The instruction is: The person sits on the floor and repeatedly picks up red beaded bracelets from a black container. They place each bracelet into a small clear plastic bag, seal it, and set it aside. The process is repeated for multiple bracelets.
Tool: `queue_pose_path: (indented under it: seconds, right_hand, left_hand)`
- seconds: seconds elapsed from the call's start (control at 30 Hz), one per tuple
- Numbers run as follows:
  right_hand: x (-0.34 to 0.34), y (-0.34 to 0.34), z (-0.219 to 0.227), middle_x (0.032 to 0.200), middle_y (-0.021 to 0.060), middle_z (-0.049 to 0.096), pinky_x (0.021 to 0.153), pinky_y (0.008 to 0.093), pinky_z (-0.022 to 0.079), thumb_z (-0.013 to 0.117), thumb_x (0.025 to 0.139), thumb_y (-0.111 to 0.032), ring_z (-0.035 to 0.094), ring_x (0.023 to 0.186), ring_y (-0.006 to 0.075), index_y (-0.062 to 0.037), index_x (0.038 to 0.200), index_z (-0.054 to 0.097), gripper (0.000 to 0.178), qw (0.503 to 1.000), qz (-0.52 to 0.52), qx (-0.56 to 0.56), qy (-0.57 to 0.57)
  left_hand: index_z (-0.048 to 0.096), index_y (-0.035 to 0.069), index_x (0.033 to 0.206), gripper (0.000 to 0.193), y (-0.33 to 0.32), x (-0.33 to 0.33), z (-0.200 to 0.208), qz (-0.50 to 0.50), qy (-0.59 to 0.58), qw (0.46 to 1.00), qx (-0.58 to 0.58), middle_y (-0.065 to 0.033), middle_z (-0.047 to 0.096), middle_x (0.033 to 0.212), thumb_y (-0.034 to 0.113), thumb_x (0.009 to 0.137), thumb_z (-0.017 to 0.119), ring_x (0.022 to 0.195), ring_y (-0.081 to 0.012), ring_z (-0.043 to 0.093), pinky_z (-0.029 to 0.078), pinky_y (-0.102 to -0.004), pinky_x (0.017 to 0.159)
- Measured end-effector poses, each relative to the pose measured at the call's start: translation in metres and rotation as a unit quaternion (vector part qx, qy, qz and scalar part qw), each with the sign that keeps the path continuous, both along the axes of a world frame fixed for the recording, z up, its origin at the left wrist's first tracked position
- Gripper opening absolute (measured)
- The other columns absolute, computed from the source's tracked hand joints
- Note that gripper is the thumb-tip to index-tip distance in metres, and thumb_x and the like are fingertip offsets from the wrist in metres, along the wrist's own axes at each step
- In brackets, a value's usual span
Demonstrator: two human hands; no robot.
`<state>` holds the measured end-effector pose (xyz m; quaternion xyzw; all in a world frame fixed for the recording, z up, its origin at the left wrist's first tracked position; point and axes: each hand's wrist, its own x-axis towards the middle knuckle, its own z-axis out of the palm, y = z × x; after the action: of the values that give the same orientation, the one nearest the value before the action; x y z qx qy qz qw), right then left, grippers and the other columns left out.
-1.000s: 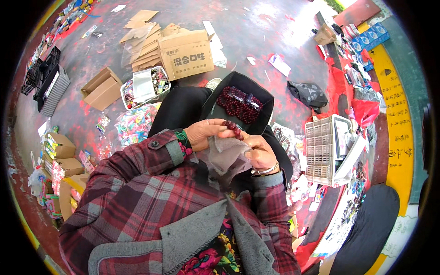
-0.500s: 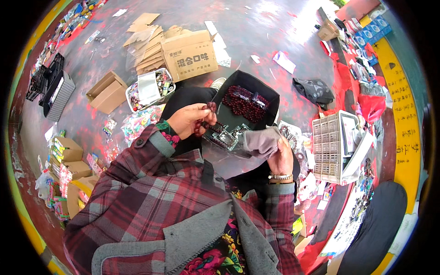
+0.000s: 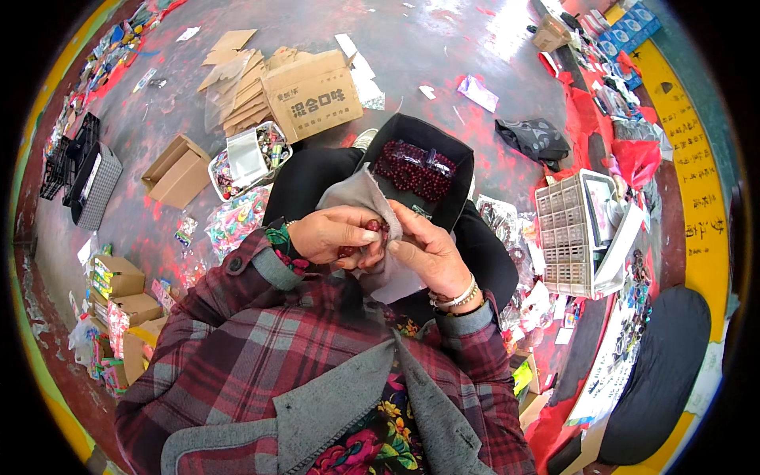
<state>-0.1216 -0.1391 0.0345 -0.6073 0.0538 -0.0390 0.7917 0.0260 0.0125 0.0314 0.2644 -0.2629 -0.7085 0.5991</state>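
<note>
left hand [image 3: 326, 237], fingers closed, pinches red beads [image 3: 373, 226]; right hand [image 3: 435, 260] clamps grey cloth [image 3: 354, 191].

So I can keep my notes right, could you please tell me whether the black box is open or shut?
Open: the black box has no cover over it, and dark red beads show inside.

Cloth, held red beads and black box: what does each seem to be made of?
Cloth: soft fabric, matte grey, draping in loose folds.
Held red beads: smooth and shiny; could be glass, stone or plastic, too small to tell.
Black box: perhaps covered card or stiff fabric; its dull walls stand upright.
</note>
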Motion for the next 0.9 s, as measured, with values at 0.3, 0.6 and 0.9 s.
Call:
queue_pose_path:
  seconds: [0.3, 0.6, 0.9]
  right_hand:
    - [0.002, -0.003, -0.001, 0.081, 0.0032, 0.06, 0.061, 0.0207, 0.042, 0.065, 0.079, -0.002, 0.054, 0.071, 0.0092, 0.0013, 0.104, 0.063, 0.026, 0.986, -0.084, -0.137, -0.041]
    - [0.008, 0.006, -0.012, 0.074, 0.0096, 0.063, 0.062, 0.0268, 0.048, 0.047, 0.093, -0.014, 0.06, 0.063, 0.017, 0.0033, 0.088, 0.059, 0.021, 0.964, -0.143, 0.218, 0.054]
    - [-0.003, -0.003, -0.015, 0.103, 0.0041, 0.062, 0.079, 0.0239, 0.046, 0.056, 0.085, -0.003, 0.057, 0.089, 0.0101, 0.0026, 0.115, 0.055, 0.03, 0.985, -0.085, 0.145, 0.034]
  left_hand:
    - [0.056, 0.002, 0.086, 0.032, -0.011, -0.012, -0.016, 0.105, -0.088, 0.989, 0.054, -0.006, 0.06, 0.074, 0.031, 0.095, 0.045, 0.062, -0.0105, 0.055, 0.042, -0.0214, 0.053]
    - [0.057, 0.001, 0.086, 0.032, -0.012, -0.021, -0.026, 0.144, -0.044, 0.983, 0.105, -0.0061, 0.06, 0.07, 0.03, 0.093, 0.047, 0.057, -0.0098, 0.053, 0.039, -0.02, 0.048]
    - [0.056, 0.001, 0.095, 0.03, -0.012, -0.019, -0.026, 0.173, 0.05, 0.982, 0.06, -0.0094, 0.06, 0.077, 0.03, 0.091, 0.052, 0.063, -0.0131, 0.055, 0.037, -0.0216, 0.048]
